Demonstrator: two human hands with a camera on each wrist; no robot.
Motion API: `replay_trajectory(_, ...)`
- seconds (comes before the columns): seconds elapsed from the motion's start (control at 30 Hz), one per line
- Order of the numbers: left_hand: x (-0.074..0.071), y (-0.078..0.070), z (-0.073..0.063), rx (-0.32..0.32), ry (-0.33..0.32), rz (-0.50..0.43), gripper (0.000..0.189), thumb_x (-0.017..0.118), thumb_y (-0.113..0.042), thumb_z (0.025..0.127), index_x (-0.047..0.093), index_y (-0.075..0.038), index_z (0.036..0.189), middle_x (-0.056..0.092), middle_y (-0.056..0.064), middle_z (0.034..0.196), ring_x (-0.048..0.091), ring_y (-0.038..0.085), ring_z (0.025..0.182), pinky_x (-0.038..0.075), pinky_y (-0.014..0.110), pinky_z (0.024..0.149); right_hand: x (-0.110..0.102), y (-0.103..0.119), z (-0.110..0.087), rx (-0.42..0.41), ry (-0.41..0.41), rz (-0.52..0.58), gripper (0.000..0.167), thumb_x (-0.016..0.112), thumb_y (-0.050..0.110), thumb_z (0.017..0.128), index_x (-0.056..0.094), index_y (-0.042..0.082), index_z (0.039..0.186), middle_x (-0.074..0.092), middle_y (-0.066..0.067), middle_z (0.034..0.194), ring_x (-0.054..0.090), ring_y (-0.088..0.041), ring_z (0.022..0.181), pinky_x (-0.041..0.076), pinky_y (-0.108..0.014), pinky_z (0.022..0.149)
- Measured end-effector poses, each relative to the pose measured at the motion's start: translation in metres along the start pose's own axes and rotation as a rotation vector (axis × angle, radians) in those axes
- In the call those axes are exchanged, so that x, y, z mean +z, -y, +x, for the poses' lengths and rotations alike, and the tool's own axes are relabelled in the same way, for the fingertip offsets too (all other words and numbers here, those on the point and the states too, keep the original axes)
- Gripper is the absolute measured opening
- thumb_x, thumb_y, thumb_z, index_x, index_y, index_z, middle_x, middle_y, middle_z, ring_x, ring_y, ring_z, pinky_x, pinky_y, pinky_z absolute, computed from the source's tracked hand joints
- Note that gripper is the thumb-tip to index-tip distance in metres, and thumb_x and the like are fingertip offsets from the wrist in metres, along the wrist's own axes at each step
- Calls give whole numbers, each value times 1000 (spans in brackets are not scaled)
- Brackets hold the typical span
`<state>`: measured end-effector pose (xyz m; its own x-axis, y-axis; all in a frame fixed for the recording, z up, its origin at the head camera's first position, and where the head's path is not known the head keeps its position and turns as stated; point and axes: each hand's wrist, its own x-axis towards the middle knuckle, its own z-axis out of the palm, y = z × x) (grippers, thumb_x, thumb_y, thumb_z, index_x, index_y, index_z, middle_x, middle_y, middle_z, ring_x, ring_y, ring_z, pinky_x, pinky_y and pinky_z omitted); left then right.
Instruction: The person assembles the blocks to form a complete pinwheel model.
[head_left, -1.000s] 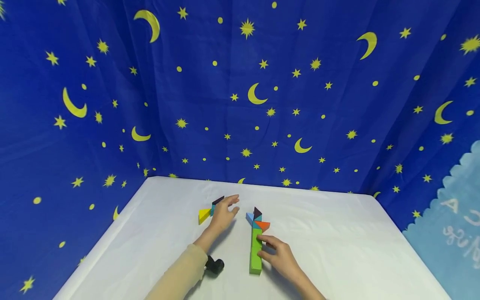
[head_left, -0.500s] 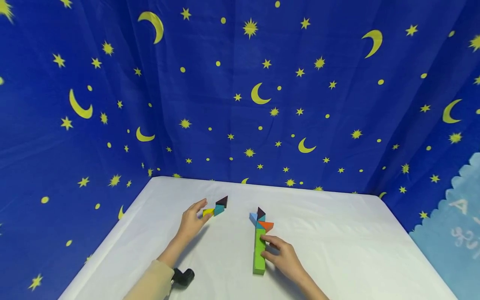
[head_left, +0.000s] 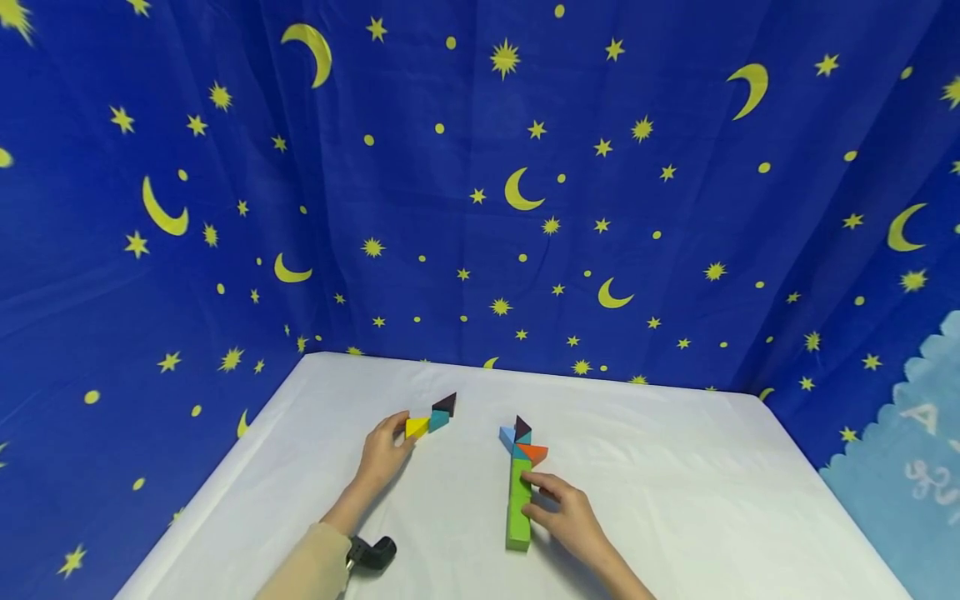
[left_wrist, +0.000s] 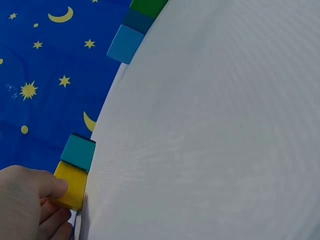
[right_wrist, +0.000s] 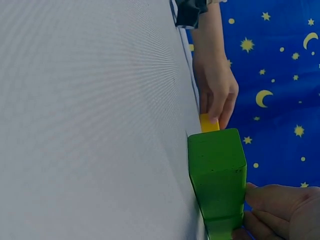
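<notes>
Thumb and fingers of the left hand (head_left: 382,454) pinch a yellow triangular block (head_left: 417,427), which lies on the white cloth-covered table (head_left: 652,475) at about 2 o'clock from that hand and at 10 o'clock from the right hand (head_left: 566,517). The right hand has its fingertips parted, touching the 3 o'clock side of a long green row of box-shaped blocks (head_left: 518,525).

The yellow block is smooth, with flat faces; at its 2 o'clock end sits a teal four-sided block (head_left: 439,421), and beyond that, towards 1 o'clock, a blackish triangular block (head_left: 446,404). At the 12 o'clock end of the green row are small teal pieces (head_left: 519,451), a light-blue pointed block (head_left: 506,437) towards 11, an orange triangular block (head_left: 535,452) towards 1, and a second dark triangular block (head_left: 521,429) at the tip.

Only the head view shows the orange piece. The left wrist view shows the thumb across the yellow block's side, with the dark piece reduced to a thin edge. The right wrist view gives the green end face close up, with fine dark marks and a seam farther down.
</notes>
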<state>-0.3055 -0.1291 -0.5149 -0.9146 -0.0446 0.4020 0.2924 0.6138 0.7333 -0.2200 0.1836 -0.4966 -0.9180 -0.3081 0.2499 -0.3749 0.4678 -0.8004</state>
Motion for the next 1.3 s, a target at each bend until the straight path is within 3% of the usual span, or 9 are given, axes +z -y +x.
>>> replay_trajectory(0.2, -4, -2, 3, 3, -36, -52, 43, 66, 5, 81, 55, 9, 122, 59, 24, 115, 60, 36, 103, 49, 44, 91, 0, 0, 0, 7, 6, 1, 43, 72, 13, 82, 61, 1, 121, 59, -16, 122, 58, -34, 110, 49, -38, 91)
replay_trajectory(0.47, -4, -28, 6, 79, 32, -177, 43, 62, 8, 81, 56, 7, 124, 60, 20, 118, 60, 33, 105, 48, 43, 93, 0, -1, 0, 8, 9, -13, 43, 72, 14, 83, 60, 1, 122, 59, -15, 123, 58, -34, 110, 49, -39, 92)
replay_trajectory(0.7, 23, -46, 6, 155, 196, -226, 41, 60, 10, 82, 57, 6, 123, 61, 19, 118, 59, 31, 106, 50, 40, 91, 0, -1, 0, 2, 4, -12, 43, 72, 13, 82, 60, 1, 122, 60, -15, 122, 57, -33, 111, 49, -38, 91)
replay_trajectory(0.87, 44, -55, 9, 163, 317, -205, 41, 58, 9, 83, 57, 5, 123, 60, 17, 120, 57, 30, 110, 49, 38, 93, 0, -1, 0, 7, 2, -9, 43, 72, 14, 82, 61, 1, 122, 60, -14, 122, 58, -33, 111, 49, -39, 91)
replay_trajectory(1.1, 69, -56, 15, 190, 380, -202, 41, 58, 9, 81, 58, 6, 122, 62, 17, 118, 57, 31, 111, 48, 39, 94, -1, -1, 2, 23, 14, -4, 43, 72, 14, 83, 60, 1, 122, 60, -13, 122, 57, -31, 111, 49, -38, 92)
replay_trajectory(1.3, 79, -57, 16, 193, 402, -187, 42, 58, 8, 81, 59, 5, 123, 62, 16, 119, 57, 31, 111, 47, 40, 95, -1, 0, 1, 12, 11, -1, 43, 72, 14, 83, 60, 0, 122, 60, -14, 123, 56, -33, 113, 49, -37, 92)
